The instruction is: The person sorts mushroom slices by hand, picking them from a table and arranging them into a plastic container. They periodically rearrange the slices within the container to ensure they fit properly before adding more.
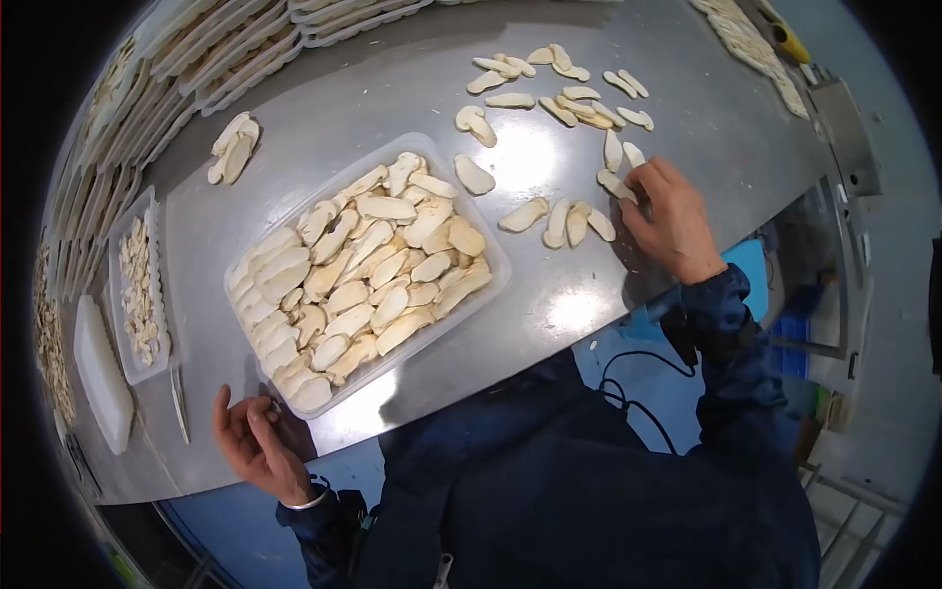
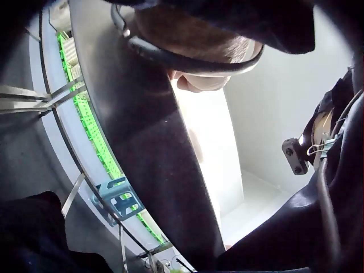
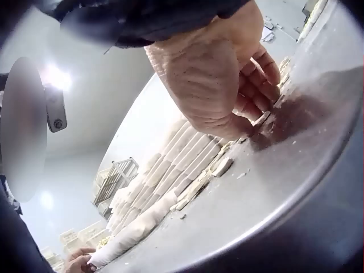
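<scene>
In the head view a clear plastic tray (image 1: 502,285) holds overlapping pale mushroom slices. My right hand (image 1: 672,221) is right of it, thumb and fingertips pinching a slice (image 1: 616,185) at the tabletop. The right wrist view shows that right hand (image 3: 213,79) bent down to the metal, its fingertips partly hidden. My left hand (image 1: 257,447) lies by the tray's near left corner, fingers loosely curled and holding nothing. The left wrist view shows only part of the left hand (image 2: 202,81), past a dark strap.
Loose slices (image 1: 474,174) lie around the table's right half, and a small pile (image 1: 234,149) at the left. Stacked trays (image 1: 221,49) line the back left. A narrower tray (image 1: 163,339), a white block (image 1: 103,378) and a thin metal tool (image 1: 180,404) are on the left.
</scene>
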Demonstrator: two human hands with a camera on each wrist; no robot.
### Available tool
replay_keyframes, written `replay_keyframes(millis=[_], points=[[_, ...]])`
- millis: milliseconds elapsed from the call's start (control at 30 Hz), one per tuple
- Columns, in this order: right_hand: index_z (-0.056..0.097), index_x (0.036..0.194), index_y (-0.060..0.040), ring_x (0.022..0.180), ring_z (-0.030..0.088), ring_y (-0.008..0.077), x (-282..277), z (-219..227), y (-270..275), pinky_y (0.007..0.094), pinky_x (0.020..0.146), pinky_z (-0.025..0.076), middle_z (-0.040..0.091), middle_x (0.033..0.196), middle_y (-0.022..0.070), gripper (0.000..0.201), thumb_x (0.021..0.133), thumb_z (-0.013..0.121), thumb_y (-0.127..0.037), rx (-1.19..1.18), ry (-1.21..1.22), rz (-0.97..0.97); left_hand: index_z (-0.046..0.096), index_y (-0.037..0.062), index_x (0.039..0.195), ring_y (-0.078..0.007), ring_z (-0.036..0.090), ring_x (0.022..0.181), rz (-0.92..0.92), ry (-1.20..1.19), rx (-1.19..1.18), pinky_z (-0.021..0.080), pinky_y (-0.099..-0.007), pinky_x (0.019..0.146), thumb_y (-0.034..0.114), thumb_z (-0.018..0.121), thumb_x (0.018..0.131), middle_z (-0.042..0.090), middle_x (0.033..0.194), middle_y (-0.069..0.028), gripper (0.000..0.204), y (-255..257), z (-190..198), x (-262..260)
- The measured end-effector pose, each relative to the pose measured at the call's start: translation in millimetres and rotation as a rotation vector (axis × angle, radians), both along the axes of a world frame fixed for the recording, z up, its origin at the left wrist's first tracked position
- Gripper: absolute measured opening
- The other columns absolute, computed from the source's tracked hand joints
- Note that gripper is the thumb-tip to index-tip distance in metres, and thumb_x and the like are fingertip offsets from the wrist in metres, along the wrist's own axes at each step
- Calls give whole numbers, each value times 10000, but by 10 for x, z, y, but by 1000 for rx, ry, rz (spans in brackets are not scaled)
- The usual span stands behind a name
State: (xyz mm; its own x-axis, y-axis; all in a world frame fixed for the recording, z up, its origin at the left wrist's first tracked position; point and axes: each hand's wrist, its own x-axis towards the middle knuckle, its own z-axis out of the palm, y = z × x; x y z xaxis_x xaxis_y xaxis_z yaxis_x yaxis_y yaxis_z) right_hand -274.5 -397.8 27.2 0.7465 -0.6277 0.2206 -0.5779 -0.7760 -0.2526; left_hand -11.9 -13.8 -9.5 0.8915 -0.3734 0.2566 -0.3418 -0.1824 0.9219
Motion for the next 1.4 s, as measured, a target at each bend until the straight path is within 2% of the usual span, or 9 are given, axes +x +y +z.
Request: replay_keyframes(millis=[100, 200, 300, 433, 600, 800, 1233, 1333, 1400], points=[[566, 885, 1, 780, 560, 335, -2, -38, 0, 398, 679, 455, 544, 827, 148, 174, 757, 646, -86, 79, -40, -23, 424, -43, 1337, -82, 475, 747, -20, -18, -26, 414, -217, 708, 27, 476, 974, 590, 886, -74, 373, -4, -15, -2], [550, 884, 5, 774, 551, 335, 126, 33, 77, 399, 677, 447, 537, 827, 147, 181, 742, 638, -63, 95, -124, 15, 433, -30, 1333, -94, 548, 798, 15, -3, 20, 456, -214, 737, 13, 485, 961, 610, 919, -83, 377, -15, 19, -19], [539, 894, 0, 788, 544, 326, 594, 352, 437, 393, 691, 438, 528, 834, 143, 211, 721, 645, -54, 86, -197, 204, 452, -35, 1310, -91, 540, 774, -3, -1, 19, 444, -212, 712, 23, 494, 955, 613, 905, -76, 362, -29, 63, -16], [533, 880, -24, 802, 530, 314, 1261, 495, 950, 397, 701, 426, 514, 863, 138, 239, 679, 660, -51, -41, -206, 586, 449, -45, 1305, -90, 527, 751, 11, 14, 40, 444, -222, 721, 23, 497, 951, 615, 881, -83, 364, -32, 107, -22], [509, 846, -1, 842, 535, 297, 1836, 393, 1304, 387, 732, 428, 513, 865, 139, 217, 677, 635, -51, -98, -268, 776, 444, -48, 1305, -95, 527, 760, 0, 50, -8, 446, -235, 753, 12, 504, 941, 613, 883, -95, 374, -7, 96, -22], [522, 848, 0, 830, 532, 283, 2091, 262, 1414, 380, 748, 421, 511, 847, 127, 196, 689, 623, -54, -108, -195, 805, 442, -51, 1306, -100, 532, 770, -21, 65, -17, 447, -244, 761, 8, 497, 935, 613, 880, -101, 380, 35, 100, -9], [519, 861, -10, 857, 537, 272, 2162, 153, 1417, 385, 753, 423, 519, 872, 117, 198, 705, 627, -67, -146, -149, 805, 447, -56, 1304, -105, 538, 768, -50, 66, -50, 448, -243, 746, 17, 500, 935, 618, 879, -107, 380, 25, 107, -3], [518, 885, -16, 858, 537, 277, 2139, 202, 1416, 389, 748, 421, 517, 871, 113, 229, 696, 638, -65, -154, -156, 786, 444, -56, 1308, -108, 540, 767, -34, 69, -46, 448, -241, 746, 13, 501, 935, 617, 880, -105, 384, 23, 93, -9], [534, 961, -18, 909, 546, 303, 2037, 411, 1349, 399, 796, 431, 546, 942, 130, 275, 711, 641, -61, -132, -126, 709, 440, -55, 1314, -109, 540, 770, -20, 52, -46, 448, -240, 746, 9, 499, 935, 616, 886, -104, 388, 18, 87, -10]])
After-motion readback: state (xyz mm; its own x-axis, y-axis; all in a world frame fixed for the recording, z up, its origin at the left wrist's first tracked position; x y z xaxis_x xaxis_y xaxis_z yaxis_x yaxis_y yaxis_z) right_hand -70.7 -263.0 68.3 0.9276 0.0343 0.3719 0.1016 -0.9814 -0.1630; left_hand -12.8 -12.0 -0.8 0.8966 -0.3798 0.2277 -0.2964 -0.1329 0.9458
